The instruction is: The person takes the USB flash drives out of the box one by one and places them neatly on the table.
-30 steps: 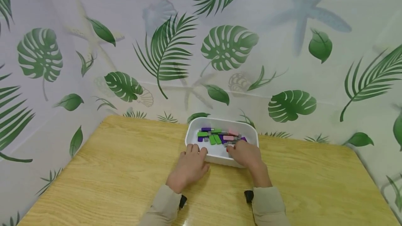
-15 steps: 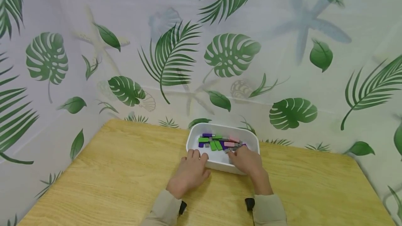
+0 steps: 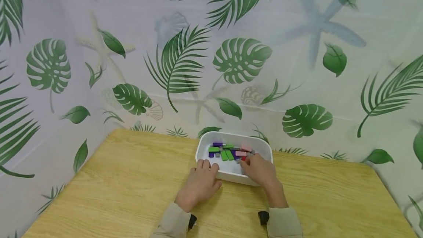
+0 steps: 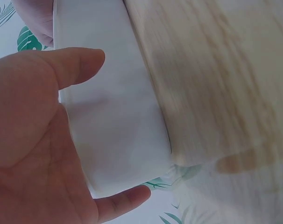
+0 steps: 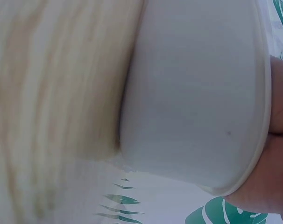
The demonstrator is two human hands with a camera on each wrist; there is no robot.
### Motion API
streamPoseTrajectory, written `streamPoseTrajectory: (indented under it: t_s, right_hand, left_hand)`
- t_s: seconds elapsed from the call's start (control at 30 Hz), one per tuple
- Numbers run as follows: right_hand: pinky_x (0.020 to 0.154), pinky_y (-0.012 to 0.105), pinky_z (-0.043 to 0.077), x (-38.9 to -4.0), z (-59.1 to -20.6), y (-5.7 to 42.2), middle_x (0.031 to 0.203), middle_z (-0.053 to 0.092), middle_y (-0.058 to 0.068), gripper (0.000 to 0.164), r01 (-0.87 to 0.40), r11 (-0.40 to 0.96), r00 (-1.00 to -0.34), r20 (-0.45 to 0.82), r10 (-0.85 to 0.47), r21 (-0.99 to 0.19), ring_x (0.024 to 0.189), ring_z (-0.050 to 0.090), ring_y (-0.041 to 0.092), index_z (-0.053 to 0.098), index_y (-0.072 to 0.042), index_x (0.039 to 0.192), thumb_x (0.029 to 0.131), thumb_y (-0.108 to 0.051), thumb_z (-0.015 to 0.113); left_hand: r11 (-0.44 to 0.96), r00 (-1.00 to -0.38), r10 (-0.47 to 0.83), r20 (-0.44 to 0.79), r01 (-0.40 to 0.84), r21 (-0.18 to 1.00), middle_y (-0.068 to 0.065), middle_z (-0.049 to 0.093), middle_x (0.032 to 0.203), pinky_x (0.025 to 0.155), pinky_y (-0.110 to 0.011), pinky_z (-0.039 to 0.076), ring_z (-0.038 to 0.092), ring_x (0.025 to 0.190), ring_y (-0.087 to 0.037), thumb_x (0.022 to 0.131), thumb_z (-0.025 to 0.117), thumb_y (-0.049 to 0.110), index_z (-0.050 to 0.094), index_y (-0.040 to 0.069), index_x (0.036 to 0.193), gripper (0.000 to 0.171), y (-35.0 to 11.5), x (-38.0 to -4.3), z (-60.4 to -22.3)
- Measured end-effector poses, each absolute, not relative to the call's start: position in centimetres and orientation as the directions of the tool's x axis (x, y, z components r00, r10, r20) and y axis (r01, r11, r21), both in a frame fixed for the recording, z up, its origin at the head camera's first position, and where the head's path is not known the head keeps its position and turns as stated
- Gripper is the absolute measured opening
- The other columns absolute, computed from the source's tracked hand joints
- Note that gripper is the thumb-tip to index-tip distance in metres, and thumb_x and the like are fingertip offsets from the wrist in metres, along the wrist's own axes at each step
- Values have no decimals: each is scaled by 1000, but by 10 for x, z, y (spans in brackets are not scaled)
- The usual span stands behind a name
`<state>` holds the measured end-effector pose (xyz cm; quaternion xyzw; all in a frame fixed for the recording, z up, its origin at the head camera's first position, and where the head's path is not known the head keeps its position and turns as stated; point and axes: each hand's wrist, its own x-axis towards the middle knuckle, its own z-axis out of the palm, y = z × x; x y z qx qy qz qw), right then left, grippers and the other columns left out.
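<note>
A white plastic box (image 3: 228, 177) stands near the table's far edge with several USB flash drives in it: green (image 3: 227, 155), purple (image 3: 217, 144) and pink (image 3: 241, 154). My left hand (image 3: 199, 183) hooks its fingers over the front rim at the left; in the left wrist view its thumb (image 4: 83, 65) lies along the outer wall. My right hand (image 3: 261, 170) reaches over the front rim at the right, fingers curled down among the drives. A red USB flash drive (image 3: 243, 158) shows between its thumb and index finger. The right wrist view shows mostly the box's outer wall (image 5: 193, 102).
The box stands on a wood-grain table (image 3: 132, 183). Close behind it rises a white cloth (image 3: 185, 120) printed with green leaves and starfish. Black wrist straps (image 3: 263, 217) show at both sleeves.
The head view has tilted slightly upward. The left hand stays on the rim. The right fingers have shifted a little among the drives, and the red one now shows farther back in the box.
</note>
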<state>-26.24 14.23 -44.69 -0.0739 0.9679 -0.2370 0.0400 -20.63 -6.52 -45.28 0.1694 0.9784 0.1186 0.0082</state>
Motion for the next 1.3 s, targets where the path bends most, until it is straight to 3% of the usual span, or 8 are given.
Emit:
streamPoseTrajectory:
  t_s: [0.13, 0.23, 0.4, 0.9, 1.3]
  right_hand:
    - [55, 31, 36, -263, -447, 144, 70, 56, 0, 15, -124, 863, -988, -20, -153, -490, 63, 50, 16, 61, -13, 77, 89, -22, 64]
    - [56, 32, 37, -261, -448, 146, 73, 56, 2, 11, -120, 850, -990, -5, -142, -512, 65, 51, 18, 59, -10, 81, 87, -17, 67]
    - [59, 32, 37, -259, -447, 147, 77, 54, 4, 12, -120, 835, -992, 23, -127, -537, 70, 50, 19, 55, -9, 86, 86, -10, 66]
    - [65, 31, 42, -257, -441, 152, 86, 61, 6, 8, -178, 752, -983, 149, -107, -635, 76, 53, 20, 62, -8, 98, 92, -12, 63]
    - [71, 31, 48, -252, -431, 159, 93, 66, 8, 19, -203, 671, -974, 216, -66, -713, 83, 56, 21, 68, -4, 106, 97, -21, 64]
  left_hand:
    - [914, -943, 333, 14, 326, 240, -12, 51, 120, 91, -47, 46, 42, 115, -27, 97, 61, 39, 54, 13, 122, 37, -65, -205, -454]
    - [912, -940, 340, 17, 334, 238, -12, 51, 119, 89, -47, 46, 42, 114, -28, 97, 62, 39, 54, 13, 122, 37, -64, -204, -454]
    - [911, -941, 338, 16, 331, 244, -12, 51, 120, 90, -47, 46, 42, 114, -27, 97, 62, 38, 54, 13, 122, 37, -64, -203, -455]
    - [909, -940, 339, 38, 338, 245, -12, 51, 118, 89, -46, 46, 43, 114, -27, 97, 62, 38, 54, 13, 121, 36, -63, -204, -451]
    - [910, -941, 335, 49, 336, 243, -12, 51, 119, 91, -47, 45, 42, 115, -28, 97, 62, 37, 54, 13, 122, 36, -65, -206, -455]
